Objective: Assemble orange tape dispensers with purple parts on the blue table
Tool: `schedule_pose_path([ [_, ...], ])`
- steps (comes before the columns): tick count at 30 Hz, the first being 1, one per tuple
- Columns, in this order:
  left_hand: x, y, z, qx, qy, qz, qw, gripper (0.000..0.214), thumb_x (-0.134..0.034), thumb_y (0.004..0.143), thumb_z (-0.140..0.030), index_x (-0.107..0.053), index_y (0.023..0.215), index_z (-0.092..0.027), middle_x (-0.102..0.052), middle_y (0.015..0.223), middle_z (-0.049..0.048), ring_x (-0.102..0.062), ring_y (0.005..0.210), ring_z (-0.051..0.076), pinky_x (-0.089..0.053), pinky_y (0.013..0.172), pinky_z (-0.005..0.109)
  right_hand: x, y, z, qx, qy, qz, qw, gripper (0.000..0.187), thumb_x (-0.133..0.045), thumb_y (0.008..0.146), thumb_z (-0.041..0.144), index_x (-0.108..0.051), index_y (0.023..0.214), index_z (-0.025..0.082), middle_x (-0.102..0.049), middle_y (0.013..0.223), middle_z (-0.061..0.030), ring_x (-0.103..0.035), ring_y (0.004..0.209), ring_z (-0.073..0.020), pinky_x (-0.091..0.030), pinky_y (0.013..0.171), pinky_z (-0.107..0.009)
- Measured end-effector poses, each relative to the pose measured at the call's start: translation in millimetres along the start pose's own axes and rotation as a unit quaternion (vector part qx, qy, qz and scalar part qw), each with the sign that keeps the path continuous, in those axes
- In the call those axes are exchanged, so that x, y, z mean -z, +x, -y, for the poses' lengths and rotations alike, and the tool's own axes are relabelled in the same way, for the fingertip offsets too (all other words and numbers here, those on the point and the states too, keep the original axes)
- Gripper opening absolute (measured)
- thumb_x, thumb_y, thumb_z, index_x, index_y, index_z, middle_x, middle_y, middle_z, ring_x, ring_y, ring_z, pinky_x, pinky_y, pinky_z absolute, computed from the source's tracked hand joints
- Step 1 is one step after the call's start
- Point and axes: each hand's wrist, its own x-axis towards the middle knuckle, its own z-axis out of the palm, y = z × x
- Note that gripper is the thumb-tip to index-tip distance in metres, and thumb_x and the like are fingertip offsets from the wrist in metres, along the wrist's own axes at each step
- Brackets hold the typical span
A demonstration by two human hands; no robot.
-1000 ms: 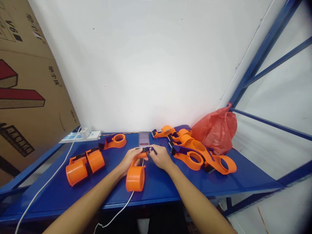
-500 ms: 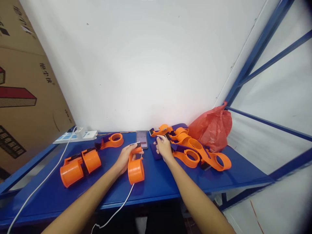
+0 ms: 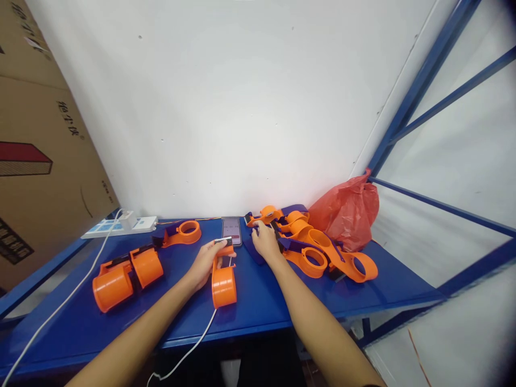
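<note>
**Two hands at work among orange plastic parts on a blue shelf**

The left hand (image 3: pixel 205 260) is closed around the narrow upper end of an orange cup-shaped part (image 3: pixel 223 279). The fingers wrap over this end, and the thumb lies on a small dark and white piece at the top. The wide round body of the part rests on the blue shelf (image 3: pixel 258 303), just below the fingers and toward the person. A white cable (image 3: pixel 193 349) leaves the part near its bottom and hangs over the front edge of the shelf.

The right hand (image 3: pixel 265 243) lies a little to the right of the left fingers, apart from them. Its fingers are bent and touch the nearest end of a pile of orange and purple parts (image 3: pixel 318 250). I cannot tell if they grip a piece or only press on it. A dark purple flat piece (image 3: pixel 252 252) lies under the heel of this hand.

A phone (image 3: pixel 231 230) lies flat on the shelf between the two hands, just beyond the left fingertips. To the left of the left fingers, well apart, two joined orange cups (image 3: pixel 127 274) lie on their sides, and behind them there is an orange ring part (image 3: pixel 183 232). A white power strip (image 3: pixel 119 226) sits at the back left corner. Beyond the pile, to the right of the right fingers, a red plastic bag (image 3: pixel 349 209) leans at the wall. A cardboard box (image 3: pixel 40 156) stands at the far left.
</note>
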Motion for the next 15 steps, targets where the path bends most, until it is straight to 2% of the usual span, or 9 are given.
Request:
schedule_pose_path([
  [5,0.3,0,-1,-0.003,0.004,-0.001,1.0,0.044,-0.075,0.08,-0.052,-0.066,0.097,-0.013,-0.079,0.084,0.0131,-0.044,0.04,0.007,-0.026,0.041,0.022,1,0,5,0.022,0.037,0.004,0.999,0.019,-0.057,0.094,0.015,-0.072,0.105,0.021,-0.078,0.106,-0.007,-0.072,0.1,-0.0228,-0.049,0.09,-0.031],
  [9,-1.7,-3,-8,-0.008,-0.005,-0.005,1.0,0.044,-0.077,0.078,-0.053,-0.067,0.094,-0.013,-0.079,0.082,0.0128,-0.043,0.04,0.007,-0.028,0.042,0.022,13,-6,10,0.032,0.087,0.01,0.996,0.014,-0.06,0.09,0.017,-0.073,0.095,0.022,-0.077,0.089,-0.0023,-0.069,0.081,-0.0191,-0.048,0.076,-0.028],
  [12,-3.0,-5,-11,-0.011,-0.01,-0.009,1.0,0.046,-0.078,0.076,-0.053,-0.068,0.094,-0.012,-0.078,0.079,0.012,-0.042,0.039,0.007,-0.029,0.043,0.022,25,-16,11,0.105,0.074,0.083,0.988,0.009,-0.067,0.086,0.018,-0.075,0.087,0.022,-0.073,0.083,-0.001,-0.064,0.079,-0.0183,-0.044,0.073,-0.027],
  [15,-3.7,-5,-12,-0.007,-0.008,-0.007,1.0,0.045,-0.077,0.076,-0.052,-0.069,0.094,-0.012,-0.078,0.079,0.0123,-0.041,0.038,0.007,-0.029,0.042,0.022,30,-25,10,0.176,0.044,0.17,0.969,0.008,-0.071,0.086,0.018,-0.078,0.085,0.023,-0.07,0.079,-0.0015,-0.06,0.082,-0.0191,-0.042,0.074,-0.028],
])
